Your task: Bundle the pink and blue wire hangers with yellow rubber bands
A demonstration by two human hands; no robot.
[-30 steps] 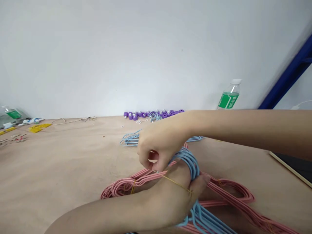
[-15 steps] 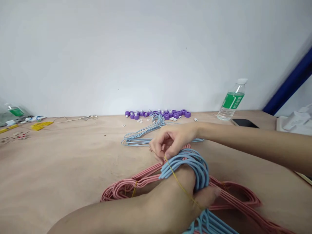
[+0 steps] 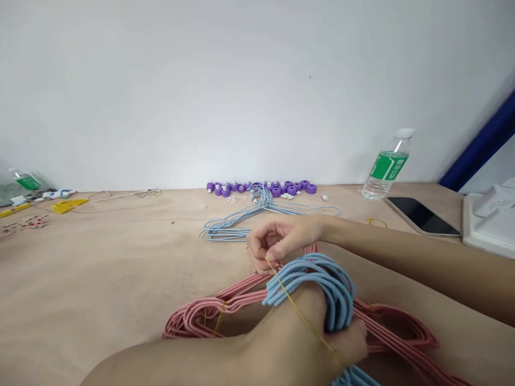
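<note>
My left hand [image 3: 309, 335] is wrapped round the necks of a bundle of blue wire hangers [image 3: 322, 279], whose hooks curl over its top. A yellow rubber band [image 3: 295, 308] runs taut across the back of that hand up to my right hand [image 3: 277, 241], which pinches the band's far end just beyond the hooks. Under both hands lies a bundle of pink hangers [image 3: 209, 313] on the tan table [image 3: 100, 268], tied with another yellow band [image 3: 219, 316].
A second bunch of blue hangers [image 3: 237, 222] lies further back, with purple rollers [image 3: 261, 187] along the wall. A water bottle [image 3: 387, 165], a phone [image 3: 422, 215] and a white tray [image 3: 488, 217] stand at the right. Small yellow and white parts [image 3: 40, 206] sit far left.
My right hand has drawn the rubber band up and away from me, past the blue hooks, stretching it longer. The view has swung down and right, bringing the phone and tray into sight.
</note>
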